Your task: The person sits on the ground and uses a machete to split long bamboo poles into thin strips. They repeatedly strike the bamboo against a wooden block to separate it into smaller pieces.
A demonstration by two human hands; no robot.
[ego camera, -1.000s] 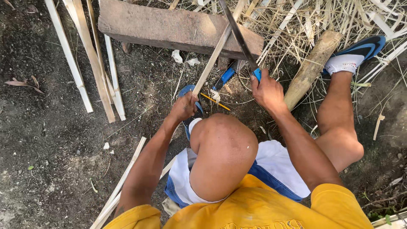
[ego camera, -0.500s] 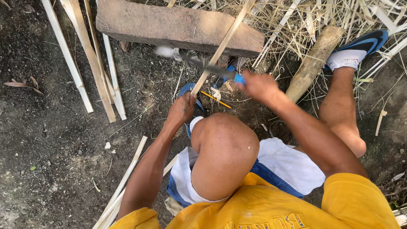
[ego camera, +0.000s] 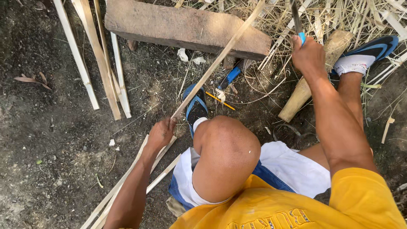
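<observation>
Left hand (ego camera: 160, 134): I saw it closed on one long strip (ego camera: 220, 57), which slanted far-right over the block (ego camera: 186, 27).
Right hand (ego camera: 308, 54): fisted around one blue-handled knife (ego camera: 297, 21), raised far right.
Strips, far left: I counted about four (ego camera: 99, 59).
Log (ego camera: 316, 74): one, right.

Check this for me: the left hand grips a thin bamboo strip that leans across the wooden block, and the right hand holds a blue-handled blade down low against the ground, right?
Not quite. The head view shows the right hand raising the blue-handled blade high, well off the ground. The rest holds: the left hand grips the thin bamboo strip leaning across the wooden block.
</observation>
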